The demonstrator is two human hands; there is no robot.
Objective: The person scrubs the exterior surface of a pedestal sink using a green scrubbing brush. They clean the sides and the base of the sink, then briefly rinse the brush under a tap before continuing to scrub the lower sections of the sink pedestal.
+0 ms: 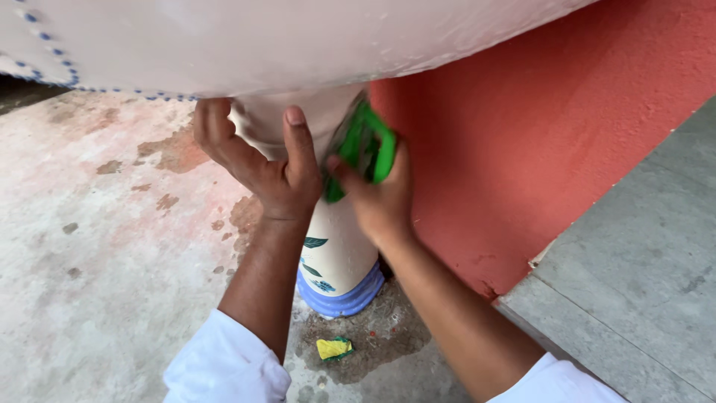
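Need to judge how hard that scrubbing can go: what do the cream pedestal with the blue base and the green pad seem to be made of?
The cream pedestal with blue ribbed base looks like glazed ceramic: smooth, slightly glossy, with painted leaves. The green pad in the right hand looks like fibrous synthetic scouring material, though blur leaves that open. The left hand steadies the pedestal.

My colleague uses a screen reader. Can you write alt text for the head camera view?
A person's left hand grips a cream pedestal under a basin, while the right hand presses a green scrubber against it. The pedestal stands by a red wall; a yellow and green sponge lies on the stained floor.
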